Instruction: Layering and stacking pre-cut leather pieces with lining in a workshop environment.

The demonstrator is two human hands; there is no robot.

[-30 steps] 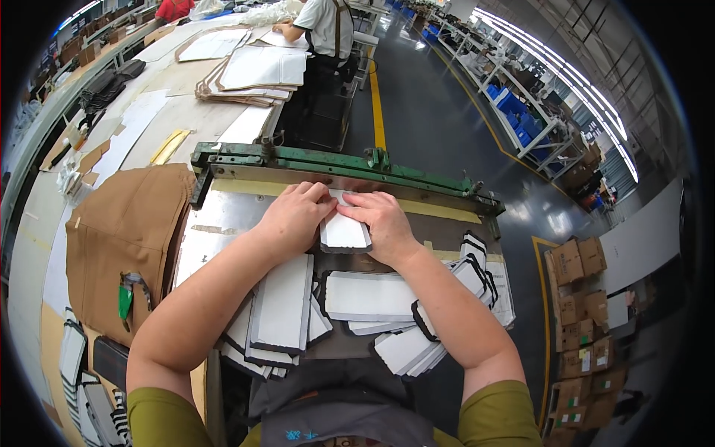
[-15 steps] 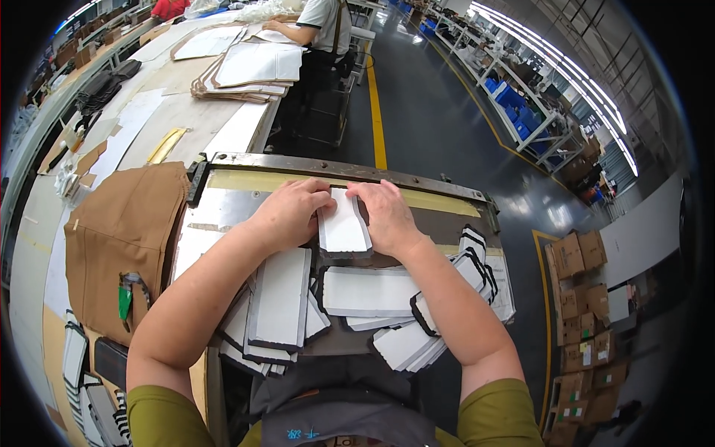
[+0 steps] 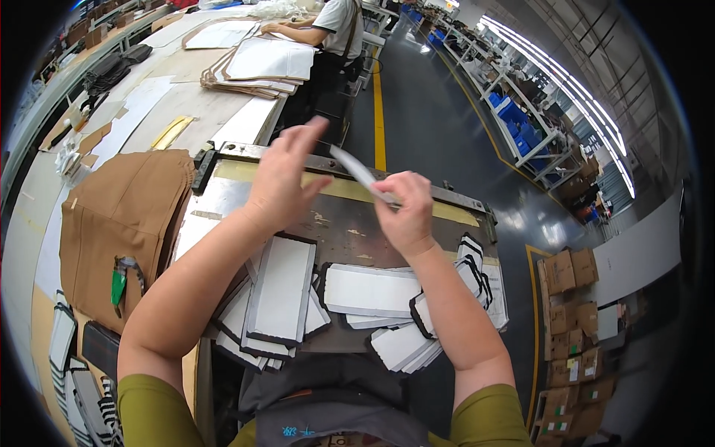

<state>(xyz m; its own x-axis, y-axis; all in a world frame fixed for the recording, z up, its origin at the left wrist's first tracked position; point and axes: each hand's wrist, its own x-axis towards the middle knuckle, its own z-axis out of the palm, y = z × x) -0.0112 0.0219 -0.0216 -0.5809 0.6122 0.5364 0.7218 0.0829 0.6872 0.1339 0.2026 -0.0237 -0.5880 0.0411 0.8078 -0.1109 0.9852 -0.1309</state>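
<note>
My right hand [image 3: 406, 212] pinches a white panel piece [image 3: 354, 167] by its near end. The piece is lifted and tilted, seen nearly edge-on and a little blurred. To its left, my left hand [image 3: 283, 179] is raised with fingers apart and smeared by motion, holding nothing. Below both hands lies a worn metal plate [image 3: 339, 232] with a raised bar [image 3: 462, 198] along its far edge. A pile of white, dark-edged panels [image 3: 281, 290] rests under my left forearm. More such panels [image 3: 372, 289] lie in the middle, and a fanned bundle [image 3: 406, 347] sits by my right forearm.
Stacked brown fabric pieces [image 3: 123, 216] lie at the left, with a green-handled tool [image 3: 119, 287] on top. More edged strips [image 3: 63, 331] are at the lower left. A co-worker [image 3: 339, 33] stands at the long table [image 3: 141, 112]. Cardboard boxes [image 3: 572, 320] are stacked at right.
My left hand has let go of the panel and moved up and left, opening. My right hand has lifted the panel off the plate and tilted it, moving slightly right.
</note>
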